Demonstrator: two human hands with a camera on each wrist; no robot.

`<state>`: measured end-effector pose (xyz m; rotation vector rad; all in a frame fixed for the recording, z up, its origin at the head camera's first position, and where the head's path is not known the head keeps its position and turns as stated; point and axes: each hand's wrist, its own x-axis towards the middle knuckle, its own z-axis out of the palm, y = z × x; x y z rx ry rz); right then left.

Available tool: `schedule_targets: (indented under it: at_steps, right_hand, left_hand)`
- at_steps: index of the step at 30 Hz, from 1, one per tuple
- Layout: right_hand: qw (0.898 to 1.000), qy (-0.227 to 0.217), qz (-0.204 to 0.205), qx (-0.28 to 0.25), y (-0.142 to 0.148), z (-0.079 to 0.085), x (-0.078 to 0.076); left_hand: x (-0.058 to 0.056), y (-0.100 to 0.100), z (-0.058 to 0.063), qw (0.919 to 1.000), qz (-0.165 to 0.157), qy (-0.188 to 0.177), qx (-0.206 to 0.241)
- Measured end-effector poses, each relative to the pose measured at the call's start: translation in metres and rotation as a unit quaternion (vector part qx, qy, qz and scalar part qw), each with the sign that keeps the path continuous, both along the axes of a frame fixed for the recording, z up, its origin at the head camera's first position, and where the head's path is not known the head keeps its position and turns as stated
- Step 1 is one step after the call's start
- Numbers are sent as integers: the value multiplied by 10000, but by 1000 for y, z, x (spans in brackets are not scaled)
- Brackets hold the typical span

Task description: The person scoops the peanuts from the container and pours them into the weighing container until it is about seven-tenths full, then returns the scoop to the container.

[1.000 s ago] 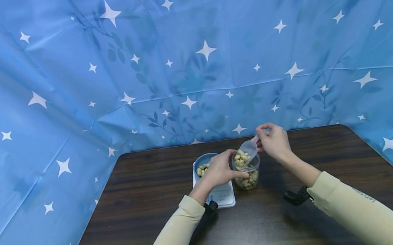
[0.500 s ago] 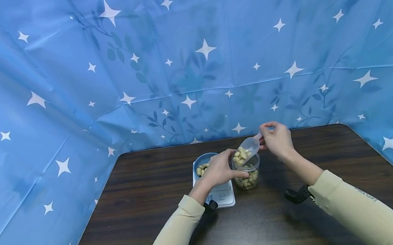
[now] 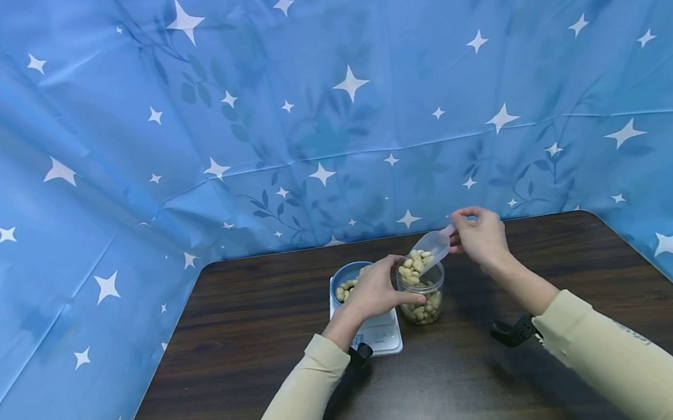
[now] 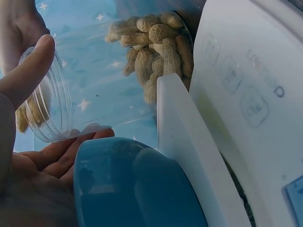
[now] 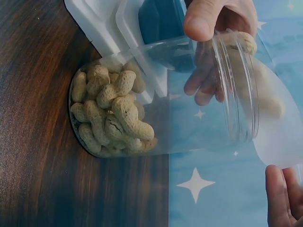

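A clear plastic jar (image 3: 438,295) stands on the table, with unshelled peanuts (image 5: 113,111) in its lower part. My left hand (image 3: 375,290) grips the jar near its rim, thumb on the near side and fingers round the far side. My right hand (image 3: 481,236) pinches the handle of a translucent scoop (image 3: 438,244), which tilts down to the left over the jar's mouth. Several peanuts (image 3: 414,265) lie in the scoop, at the rim's level or just above. Right-hand fingertips (image 5: 277,182) show beside the scoop in the right wrist view.
Left of the jar, a blue bowl (image 4: 137,184) holding peanuts sits on a white kitchen scale (image 3: 382,340). My left forearm crosses in front of the scale. The dark wooden table (image 3: 250,330) meets a blue star-patterned curtain (image 3: 302,124) at its back edge.
My right hand has moved slightly right and up, and the scoop lies flatter, with its peanuts still over the jar's mouth. My left hand and the jar stay put.
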<state>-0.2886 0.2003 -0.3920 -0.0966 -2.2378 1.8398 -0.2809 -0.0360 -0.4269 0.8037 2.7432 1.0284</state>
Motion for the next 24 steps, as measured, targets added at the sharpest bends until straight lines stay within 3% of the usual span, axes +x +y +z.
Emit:
schedule_targets:
  at_steps: [24]
  right_hand:
    - [9966, -166, -88, -806, 11, -9, -2]
  left_hand:
    - [1, 0, -1, 9998, -96, 110, 107]
